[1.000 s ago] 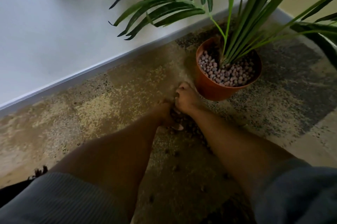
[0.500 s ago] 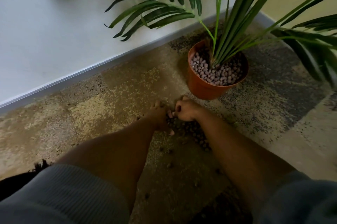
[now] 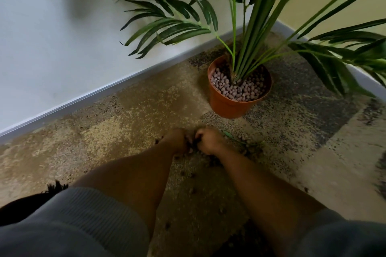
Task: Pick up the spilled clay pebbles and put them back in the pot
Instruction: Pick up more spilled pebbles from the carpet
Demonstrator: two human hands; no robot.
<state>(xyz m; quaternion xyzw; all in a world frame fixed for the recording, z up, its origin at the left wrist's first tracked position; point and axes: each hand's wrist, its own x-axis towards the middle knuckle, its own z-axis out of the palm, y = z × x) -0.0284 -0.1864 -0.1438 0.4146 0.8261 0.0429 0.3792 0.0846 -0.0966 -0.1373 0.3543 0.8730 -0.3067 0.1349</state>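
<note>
An orange pot (image 3: 226,106) with a green palm stands on the carpet near the wall corner, its top filled with pale clay pebbles (image 3: 240,87). Spilled clay pebbles (image 3: 193,191) lie scattered on the carpet between my forearms, and a dark cluster sits between my hands. My left hand (image 3: 176,141) and my right hand (image 3: 210,140) rest side by side on the carpet in front of the pot, fingers curled down over that cluster. What lies under the fingers is hidden.
A white wall with a grey skirting board (image 3: 94,98) runs diagonally behind the pot. Palm fronds (image 3: 173,27) hang over the floor to the left and right. The patterned carpet (image 3: 125,123) stretches left of my hands.
Both hands have drawn back from the pot's base toward me and stay together on the pebble cluster. The view has shifted, so the pot sits farther from my hands.
</note>
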